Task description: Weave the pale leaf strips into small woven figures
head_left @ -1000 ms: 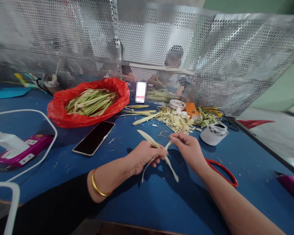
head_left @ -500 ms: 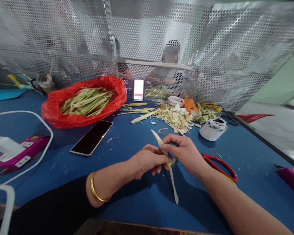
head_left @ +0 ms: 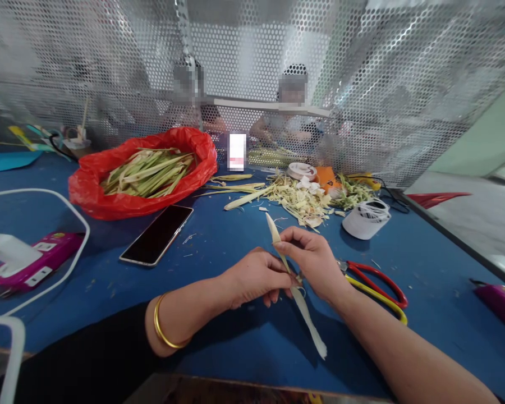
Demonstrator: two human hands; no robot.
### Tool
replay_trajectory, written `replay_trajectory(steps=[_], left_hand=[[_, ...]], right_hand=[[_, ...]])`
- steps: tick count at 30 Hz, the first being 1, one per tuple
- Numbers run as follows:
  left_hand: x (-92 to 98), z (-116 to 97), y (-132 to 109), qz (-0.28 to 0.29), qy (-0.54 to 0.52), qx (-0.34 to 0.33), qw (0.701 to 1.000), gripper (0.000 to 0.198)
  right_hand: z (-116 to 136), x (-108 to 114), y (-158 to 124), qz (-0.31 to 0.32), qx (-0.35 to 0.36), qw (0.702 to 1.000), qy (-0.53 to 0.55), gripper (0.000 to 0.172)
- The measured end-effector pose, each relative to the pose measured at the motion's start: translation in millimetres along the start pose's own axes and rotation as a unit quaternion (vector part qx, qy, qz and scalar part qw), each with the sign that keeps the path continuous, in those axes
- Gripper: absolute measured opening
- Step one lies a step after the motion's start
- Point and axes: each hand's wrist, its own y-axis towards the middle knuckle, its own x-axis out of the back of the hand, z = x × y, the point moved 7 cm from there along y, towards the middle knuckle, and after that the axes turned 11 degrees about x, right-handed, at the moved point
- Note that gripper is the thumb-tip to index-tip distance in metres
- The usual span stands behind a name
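Observation:
A pale, flat strip of plant leaf [head_left: 308, 317] runs through both of my hands, its pointed end up and its broad end hanging toward the table's front edge. My left hand [head_left: 258, 278] pinches it near its middle between thumb and fingers. Higher up, my right hand [head_left: 315, 255] grips it between thumb and forefinger, close to the pointed tip. A thin curled fibre shows by the fingers; what it belongs to I cannot make out. Scissors with red and yellow handles [head_left: 381, 286] lie beside my right wrist, their blades partly hidden.
A red plastic bag [head_left: 105, 205] holds green leaf strips [head_left: 151, 174]. Nearby lie a phone [head_left: 157, 234] and a purple power strip [head_left: 46, 266] with a white cable. Peelings [head_left: 298, 202], a tape roll [head_left: 302, 171] and a white roll [head_left: 364, 221] sit behind my hands. Beyond a perforated screen [head_left: 244, 62] are two people.
The strip has turned so its lower end points further right and shows its broad face. My right hand has shifted slightly, and more of the scissors shows.

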Motion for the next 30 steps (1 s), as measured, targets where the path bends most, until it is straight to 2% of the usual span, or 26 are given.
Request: replay_trajectory(steps=[4, 8, 11, 13, 16, 18, 20, 23, 26, 30], left_hand=[[0.8, 4.1, 2.7, -0.005, -0.022, 0.013, 1.0, 0.021], [-5.4, 7.6, 3.9, 0.028, -0.017, 0.011, 0.999, 0.02], [-3.0, 8.2, 4.3, 0.023, -0.05, 0.014, 0.998, 0.018], [5.9, 6.5, 5.3, -0.003, -0.105, 0.012, 0.994, 0.019], [23.3, 5.1, 7.6, -0.036, -0.215, 0.015, 0.976, 0.032], [32.4, 4.3, 8.9, -0.05, -0.267, 0.012, 0.962, 0.039], [37.2, 3.7, 9.8, -0.058, -0.287, 0.005, 0.956, 0.043], [36.2, 4.8, 11.1, -0.062, -0.261, -0.004, 0.963, 0.042], [33.6, 5.1, 11.1, -0.077, -0.199, -0.021, 0.977, 0.036], [31.7, 7.6, 10.4, -0.093, -0.149, -0.006, 0.984, 0.027]], right_hand=[[-1.2, 1.4, 2.9, 0.019, -0.001, 1.0, -0.016, 0.023], [6.4, 0.4, 3.1, 0.006, 0.067, 0.995, -0.071, 0.019], [6.9, 1.2, 5.3, 0.013, 0.095, 0.99, -0.101, 0.019], [5.1, 14.5, 9.5, -0.019, 0.105, 0.987, -0.125, 0.019], [2.8, 46.7, 15.0, -0.117, 0.108, 0.973, -0.167, 0.026], [-0.1, 56.7, 17.6, -0.127, 0.09, 0.97, -0.186, 0.034], [-7.8, 51.7, 18.9, -0.08, 0.041, 0.983, -0.16, 0.043], [-17.6, 30.3, 14.0, -0.003, -0.037, 0.999, -0.039, 0.043], [-18.3, 14.1, 7.9, 0.02, -0.067, 0.995, 0.074, 0.037], [-16.5, 4.0, 3.1, 0.033, -0.086, 0.985, 0.146, 0.036]])
